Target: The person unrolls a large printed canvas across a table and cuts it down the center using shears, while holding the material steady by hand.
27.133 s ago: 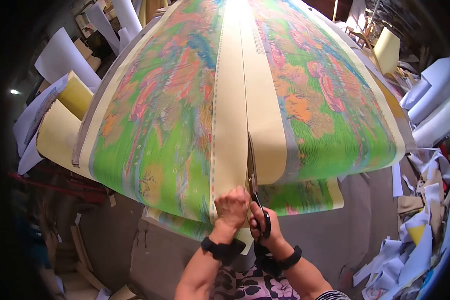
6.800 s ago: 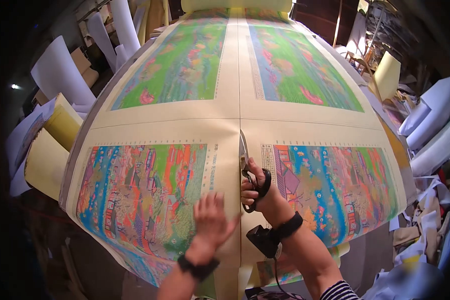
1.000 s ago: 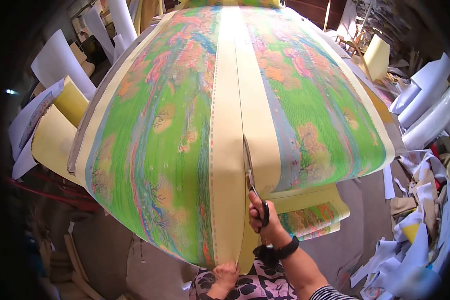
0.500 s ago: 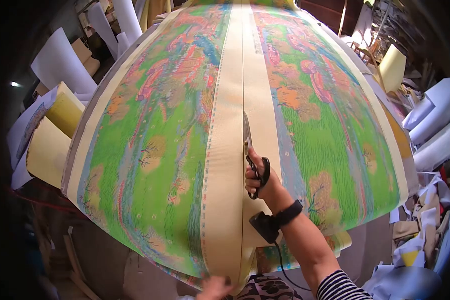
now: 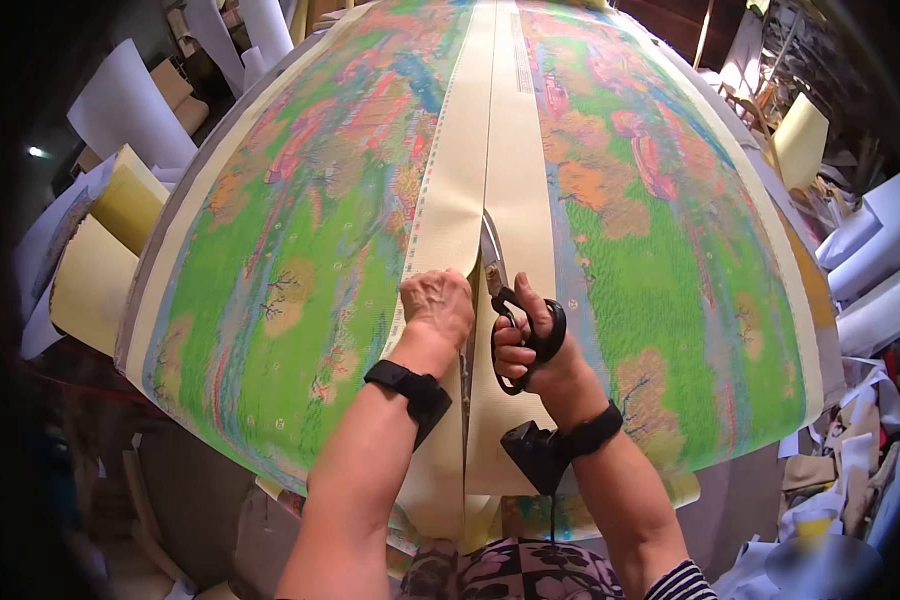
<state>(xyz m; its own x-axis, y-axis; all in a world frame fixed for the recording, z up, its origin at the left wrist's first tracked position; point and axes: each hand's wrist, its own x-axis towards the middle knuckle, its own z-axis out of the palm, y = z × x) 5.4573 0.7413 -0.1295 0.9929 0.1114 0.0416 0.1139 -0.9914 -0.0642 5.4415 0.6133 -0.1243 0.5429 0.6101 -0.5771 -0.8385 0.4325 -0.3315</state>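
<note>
My right hand (image 5: 535, 345) is wrapped round the black handles of the scissors (image 5: 491, 258), whose blades point away from me along a thin dark line. They sit in a cream strip running down the middle of a large printed fabric sheet (image 5: 670, 270). Just left of the blades, my left hand (image 5: 438, 305) is closed on the sheet's cream edge, which is lifted beside the scissors. Below the blades a slit parts the strip down to its near end. Green, pink and blue scenery covers both sides of the strip. The left fingertips are hidden from view.
Beneath the sheet is a wide grey table (image 5: 220, 520). Rolled white sheets (image 5: 135, 105) and yellowish rolls (image 5: 95, 285) stand at the left. Scraps (image 5: 850, 450) and more white rolls (image 5: 875, 230) pile up at the right. Each wrist wears a black strapped device.
My left hand has moved up from the near edge to the cream strip beside the scissors and closed on it. The slit now gapes below the blades, and the scissors have tilted.
</note>
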